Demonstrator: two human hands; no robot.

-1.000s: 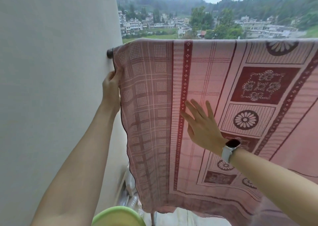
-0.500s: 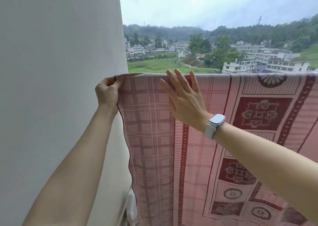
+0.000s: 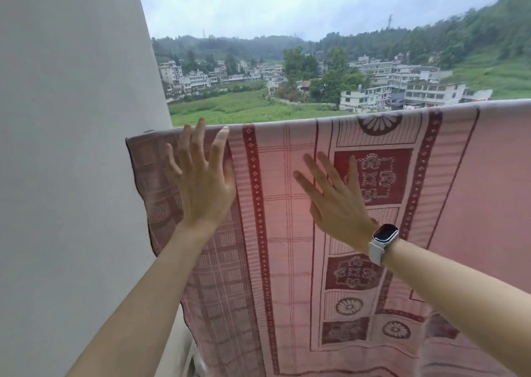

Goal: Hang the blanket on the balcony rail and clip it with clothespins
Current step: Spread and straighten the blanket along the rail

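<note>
Blanket draped over the rail from nine to three o'clock, both grips apart and flat on it, left hand at ten, right hand at centre: smooth outward, level the top fold, then reach for clothespins, none visible.

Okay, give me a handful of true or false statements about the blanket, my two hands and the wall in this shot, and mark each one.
1. The blanket is draped over the top of the rail. True.
2. The left hand grips a clothespin. False: its fingers are straight and spread against the blanket, holding nothing.
3. The right hand lies flat on the blanket. True.
4. A watch is on the left wrist. False: it is on the right wrist.
5. The blanket's left edge hangs beside the white wall. True.
6. Clothespins already clip the blanket's top edge. False: none can be seen.
</note>
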